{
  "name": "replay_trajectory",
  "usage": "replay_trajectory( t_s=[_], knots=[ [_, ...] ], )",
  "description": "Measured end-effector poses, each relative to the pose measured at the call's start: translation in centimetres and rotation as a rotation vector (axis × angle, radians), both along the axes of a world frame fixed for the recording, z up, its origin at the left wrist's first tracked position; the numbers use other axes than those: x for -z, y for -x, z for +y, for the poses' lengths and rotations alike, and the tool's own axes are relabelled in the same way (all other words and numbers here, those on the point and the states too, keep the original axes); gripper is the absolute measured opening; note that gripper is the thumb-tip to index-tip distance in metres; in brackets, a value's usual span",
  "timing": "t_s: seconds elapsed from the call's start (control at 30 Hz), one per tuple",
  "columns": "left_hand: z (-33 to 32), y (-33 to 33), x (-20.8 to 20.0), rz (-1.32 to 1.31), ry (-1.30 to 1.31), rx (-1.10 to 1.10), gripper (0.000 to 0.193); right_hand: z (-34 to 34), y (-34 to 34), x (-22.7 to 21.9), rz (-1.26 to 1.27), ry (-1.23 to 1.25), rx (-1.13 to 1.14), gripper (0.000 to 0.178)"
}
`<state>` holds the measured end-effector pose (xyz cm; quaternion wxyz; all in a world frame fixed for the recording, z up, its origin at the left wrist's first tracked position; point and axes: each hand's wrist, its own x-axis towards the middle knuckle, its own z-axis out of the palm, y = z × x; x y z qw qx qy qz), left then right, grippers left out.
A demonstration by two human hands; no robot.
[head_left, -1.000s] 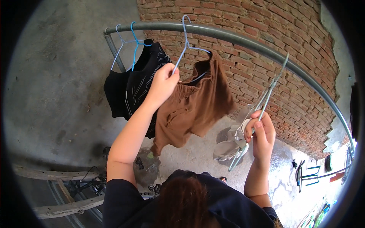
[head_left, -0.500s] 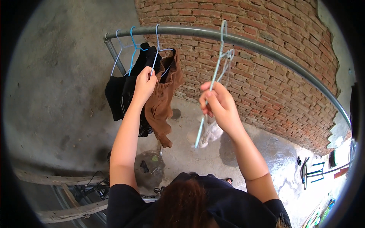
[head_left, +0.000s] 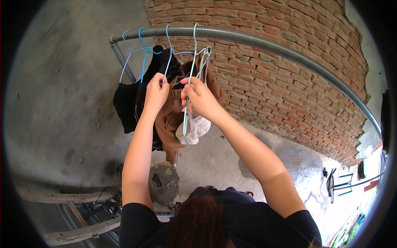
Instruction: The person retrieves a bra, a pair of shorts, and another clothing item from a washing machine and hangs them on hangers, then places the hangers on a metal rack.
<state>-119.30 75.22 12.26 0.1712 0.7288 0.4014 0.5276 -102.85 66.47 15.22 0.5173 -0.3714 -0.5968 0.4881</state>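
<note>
My left hand (head_left: 157, 93) is closed on the near arm of a lavender clothes hanger (head_left: 168, 58), whose hook sits over the metal rail. Brown trousers (head_left: 168, 124) hang from that hanger. In my right hand (head_left: 200, 99) is a pale green clothes hanger (head_left: 194, 53), gripped by its near side, with its hook at the rail. A white garment (head_left: 197, 131) dangles from this hanger, partly hidden behind the hand, in front of the brown trousers. Further left on the rail, a blue hanger (head_left: 143, 68) and another lavender hanger (head_left: 124, 62) carry black garments (head_left: 125, 108).
The metal rail (head_left: 256, 41) curves away to the right before a brick wall (head_left: 264, 87). Grey concrete wall (head_left: 62, 91) lies to the left. Wooden beams (head_left: 78, 233) are at lower left, and a small dark object (head_left: 157, 180) lies on the wet floor.
My right hand has brought the pale green hanger and white garment leftward, close to the lavender hanger, with its hook now at the rail. The left hand keeps its hold.
</note>
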Motion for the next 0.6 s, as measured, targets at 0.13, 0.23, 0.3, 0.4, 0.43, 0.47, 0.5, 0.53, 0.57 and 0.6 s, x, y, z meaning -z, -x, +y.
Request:
replay_trajectory(
  t_s=[0.13,0.23,0.3,0.4,0.43,0.47,0.5,0.53,0.57,0.6],
  knots=[
    [-1.0,-0.7,-0.3,-0.013,-0.039,-0.004,0.012,0.4,0.7,0.6,0.069,-0.020,0.032,0.025],
    [-1.7,-1.1,-0.4,-0.002,-0.011,-0.009,0.018,0.1,0.9,0.6,0.044,-0.053,0.111,0.020],
    [-1.9,-0.7,-0.8,-0.005,-0.022,-0.022,0.019,0.1,1.5,0.5,0.040,-0.031,0.149,0.016],
    [-2.9,-2.3,-1.4,-0.062,-0.013,-0.074,0.025,0.2,1.4,0.5,0.046,0.039,0.242,0.020],
    [-3.0,-1.9,-1.2,0.013,-0.092,-0.163,0.029,0.0,1.2,0.7,0.079,0.029,0.205,0.022],
    [-4.1,-2.4,-1.6,-0.024,-0.164,-0.197,0.030,0.0,0.7,0.7,0.024,-0.016,0.253,0.025],
    [-5.9,-3.4,-2.5,0.078,-0.289,-0.271,0.029,1.2,0.5,2.7,-0.109,-0.222,0.412,0.027],
    [-8.0,-2.6,-3.3,0.068,-0.329,-0.317,0.031,0.1,0.3,2.2,-0.042,-0.336,0.307,0.031],
    [-9.9,-2.9,-3.5,-0.031,-0.437,-0.327,0.032,-0.2,0.3,3.2,-0.089,-0.425,0.339,0.040],
    [-11.9,-3.2,-3.5,-0.116,-0.573,-0.360,0.030,-1.6,0.0,3.3,-0.100,-0.329,0.248,0.047]
  ],
)
